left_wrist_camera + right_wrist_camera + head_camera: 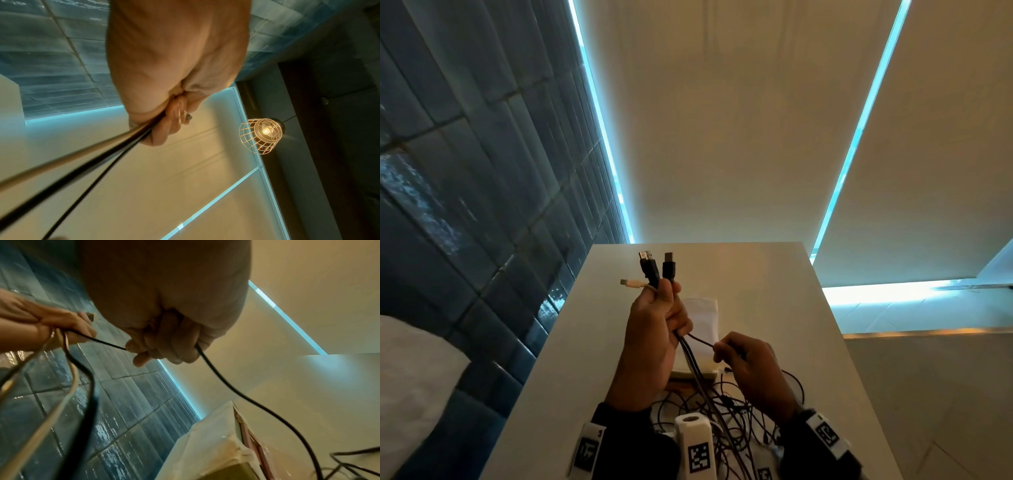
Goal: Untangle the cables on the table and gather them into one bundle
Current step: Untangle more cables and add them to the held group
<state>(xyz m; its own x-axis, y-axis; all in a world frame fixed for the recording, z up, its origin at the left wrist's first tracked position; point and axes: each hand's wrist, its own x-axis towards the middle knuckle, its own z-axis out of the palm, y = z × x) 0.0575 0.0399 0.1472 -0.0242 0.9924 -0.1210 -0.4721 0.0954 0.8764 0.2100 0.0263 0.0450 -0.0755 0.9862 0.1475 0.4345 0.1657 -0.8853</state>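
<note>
My left hand is raised above the white table and grips a bundle of cable ends: two black plugs and a white one stick up out of the fist. Their cords run down from the fist toward a tangle of thin dark cables on the table. My right hand, just right of and below the left, grips a thin black cable that stretches from the left hand through the right fist and falls to the table.
A white packet lies on the table behind my hands, seen as a paper-wrapped box in the right wrist view. A white tagged device stands at the near edge. Blue tiled wall runs along the left. A caged lamp hangs overhead.
</note>
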